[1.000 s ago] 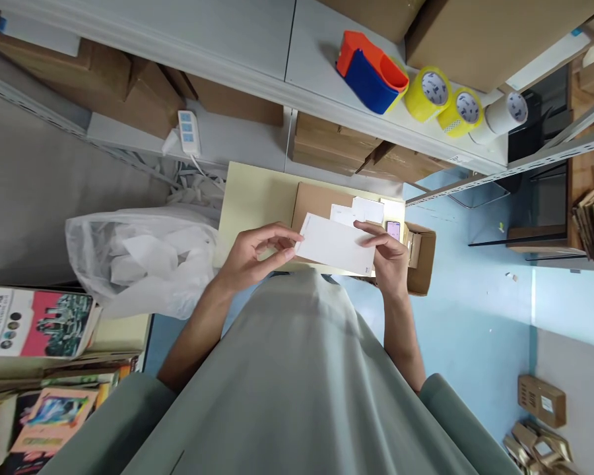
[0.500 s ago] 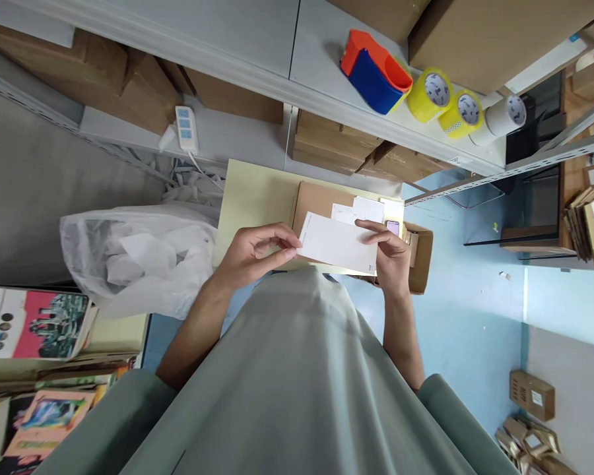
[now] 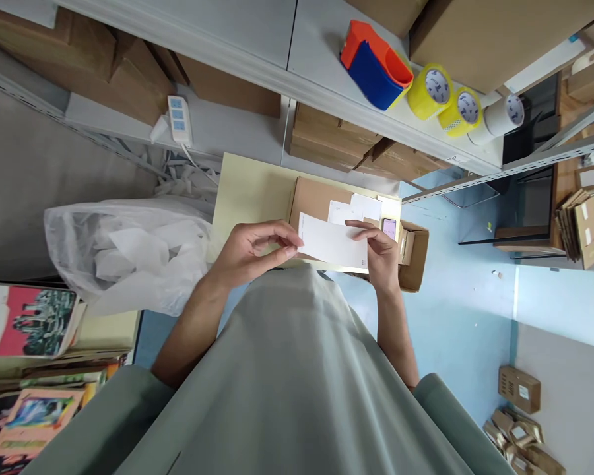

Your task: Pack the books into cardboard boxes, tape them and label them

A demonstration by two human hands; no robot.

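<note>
Watching remotely, I judge the step to be steadying the slip (image 3: 330,241), left hand (image 3: 250,254) pinched on its nine-o'clock edge, right hand (image 3: 382,258) clamped at three, cardboard (image 3: 317,193) toward twelve, and any next move seems to call for light, even tension.

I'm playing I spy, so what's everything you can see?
Rectangular table: 1, pale yellow, centre
Flat cardboard: 1, brown, on table
Paper slips: 2+, white, by cardboard
Rectangular paper sheet: 1, white, above table
Phone: 1, pinkish screen, table's right end
Metal shelves: 2+, grey, top
Cardboard boxes: several, brown, shelves and right
Plastic tape dispenser: 1, orange-blue, upper shelf
Tape rolls: several, yellow and white, beside dispenser
Power strip: 1, white, lower shelf
Plastic bag: 1, clear, left
Books: several, multicoloured, lower left
Floor: 1, blue, right
Shirt: 1, grey-green, bottom
Left hand: 1, bare, sheet's left edge
Right hand: 1, bare, sheet's right end
</note>
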